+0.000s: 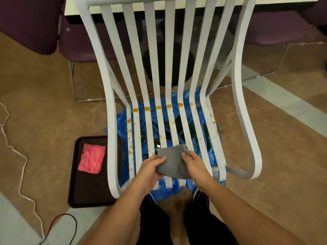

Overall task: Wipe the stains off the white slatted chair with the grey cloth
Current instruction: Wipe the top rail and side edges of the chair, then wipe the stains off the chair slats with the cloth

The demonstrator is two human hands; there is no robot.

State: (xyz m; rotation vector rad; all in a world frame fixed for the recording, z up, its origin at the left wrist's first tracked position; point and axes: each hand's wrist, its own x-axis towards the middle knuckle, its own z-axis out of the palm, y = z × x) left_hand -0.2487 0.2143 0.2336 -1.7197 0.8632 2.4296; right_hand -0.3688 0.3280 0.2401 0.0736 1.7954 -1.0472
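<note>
Both hands held the grey cloth (pixel 174 162) over the front of the white slatted chair (pixel 159 106), the left hand (pixel 150 169) and right hand (pixel 195 165) each pinching an edge. Orange stains (pixel 146 108) still dotted the seat slats. It looked like folding before wiping; next, press down and rub.

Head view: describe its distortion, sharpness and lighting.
Head view: wide-angle perspective exaggerates the splay of the white slatted chair; light is dim and even, without hard shadows; the grey cloth looks slightly soft; small glints show on the blue sheet.
</note>
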